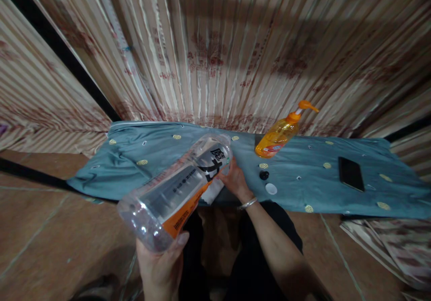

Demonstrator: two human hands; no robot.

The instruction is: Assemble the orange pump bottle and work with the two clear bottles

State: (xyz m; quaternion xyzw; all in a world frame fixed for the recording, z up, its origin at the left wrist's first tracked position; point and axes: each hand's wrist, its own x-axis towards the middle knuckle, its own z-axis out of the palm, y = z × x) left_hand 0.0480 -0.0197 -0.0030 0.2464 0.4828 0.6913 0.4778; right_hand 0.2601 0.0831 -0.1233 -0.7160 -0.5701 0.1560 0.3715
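Note:
A large clear plastic bottle [175,188] with an orange, black and white label lies tilted across my two hands, above the cloth's front edge. My left hand [161,263] grips its near lower end, thumb over the edge. Farther off, my right hand [235,179] holds the other end from the right side; part of its fingers is hidden behind the bottle. Beneath the bottle, near my right hand, shows a white piece [213,193], perhaps paper or tissue. Right of that hand lie a small black cap [264,175] and a white round disc [271,188].
A pump bottle [276,137] of orange liquid stands at the back of the blue-green cloth [303,179]. A black phone [351,174] lies at the right. Striped curtains [215,58] hang behind, with dark frame bars [63,49] at the sides.

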